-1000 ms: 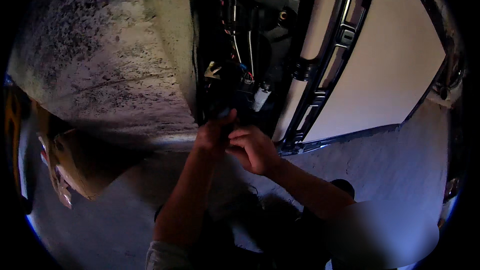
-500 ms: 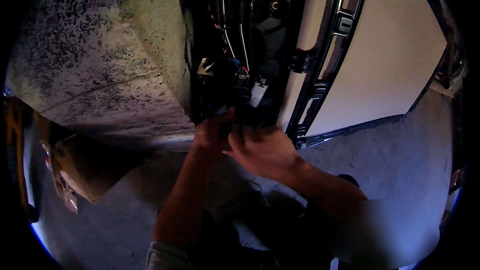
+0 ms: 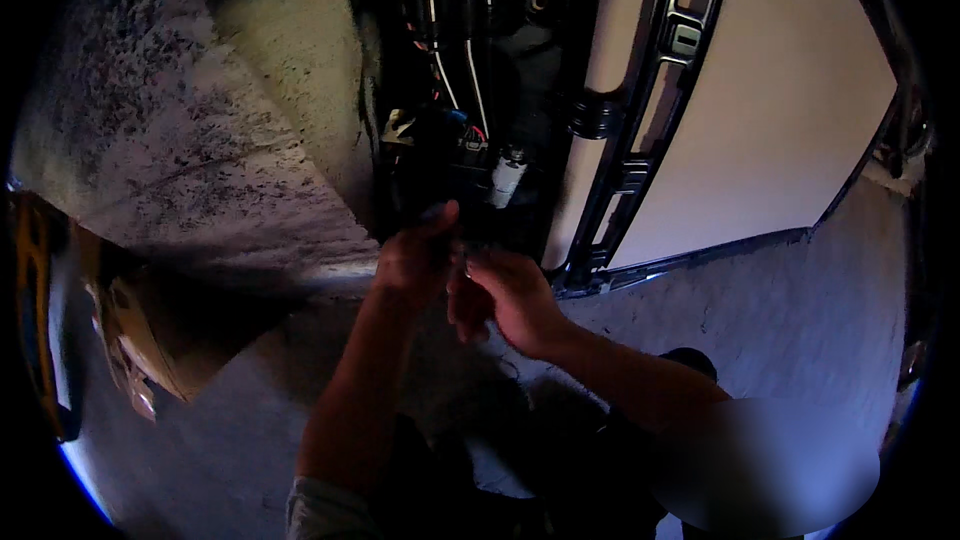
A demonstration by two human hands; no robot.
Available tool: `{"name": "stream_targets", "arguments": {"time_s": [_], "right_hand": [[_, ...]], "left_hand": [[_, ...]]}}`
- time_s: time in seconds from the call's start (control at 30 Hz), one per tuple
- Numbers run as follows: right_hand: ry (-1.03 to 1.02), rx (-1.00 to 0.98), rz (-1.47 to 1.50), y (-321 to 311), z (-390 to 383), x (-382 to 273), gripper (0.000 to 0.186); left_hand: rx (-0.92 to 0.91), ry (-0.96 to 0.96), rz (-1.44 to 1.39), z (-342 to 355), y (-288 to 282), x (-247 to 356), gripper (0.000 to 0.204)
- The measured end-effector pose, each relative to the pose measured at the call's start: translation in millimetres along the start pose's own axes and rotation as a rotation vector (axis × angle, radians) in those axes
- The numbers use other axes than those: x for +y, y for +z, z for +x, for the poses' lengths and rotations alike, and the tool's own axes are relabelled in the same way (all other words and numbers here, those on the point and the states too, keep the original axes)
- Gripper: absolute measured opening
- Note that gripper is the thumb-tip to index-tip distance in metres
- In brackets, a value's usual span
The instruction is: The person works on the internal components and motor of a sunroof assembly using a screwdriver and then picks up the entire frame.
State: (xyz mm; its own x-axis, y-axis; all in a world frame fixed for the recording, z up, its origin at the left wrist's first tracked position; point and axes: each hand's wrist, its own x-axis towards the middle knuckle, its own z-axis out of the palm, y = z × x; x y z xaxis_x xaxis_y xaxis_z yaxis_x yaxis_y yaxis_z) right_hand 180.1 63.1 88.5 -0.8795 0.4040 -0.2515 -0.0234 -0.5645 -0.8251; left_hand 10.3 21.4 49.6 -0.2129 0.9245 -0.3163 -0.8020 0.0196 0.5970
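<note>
My left hand (image 3: 413, 258) is in front of the lower end of a dark recess, its thumb raised and its fingers curled. Whatever it may hold is lost in shadow. Close by on its right, my right hand (image 3: 507, 298) has its thumb and forefinger pinched together and the other fingers bent downward. Something tiny and shiny shows at the pinch, too small to name. Just above the hands stands a white cylindrical part (image 3: 507, 180) with a dark top. Thin wires (image 3: 474, 90) run down to a small connector (image 3: 474, 143) beside it.
A rough grey speckled panel (image 3: 200, 170) borders the recess on the left. To the right are a black slotted trim strip (image 3: 640, 170) and a large beige panel (image 3: 770, 110). A torn cardboard box (image 3: 160, 340) lies on the concrete floor (image 3: 740, 310) at lower left.
My right hand has turned and its lower fingers now hang down instead of lying tucked in. My left hand stays nearly in place. The whole view has shifted slightly.
</note>
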Motion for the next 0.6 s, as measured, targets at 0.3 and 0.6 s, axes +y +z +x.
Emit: {"name": "stream_targets", "arguments": {"time_s": [0.3, 0.6], "right_hand": [[0.167, -0.179, 0.216, -14.4, 9.3, 2.9, 0.024], [-0.720, -0.220, -1.358, -11.7, 5.6, -62.2, 0.037]], "left_hand": [[-0.005, -0.107, -0.002, 4.3, -9.6, 3.2, 0.016], [-0.094, 0.199, 0.160, 10.4, -19.2, -14.0, 0.015]]}}
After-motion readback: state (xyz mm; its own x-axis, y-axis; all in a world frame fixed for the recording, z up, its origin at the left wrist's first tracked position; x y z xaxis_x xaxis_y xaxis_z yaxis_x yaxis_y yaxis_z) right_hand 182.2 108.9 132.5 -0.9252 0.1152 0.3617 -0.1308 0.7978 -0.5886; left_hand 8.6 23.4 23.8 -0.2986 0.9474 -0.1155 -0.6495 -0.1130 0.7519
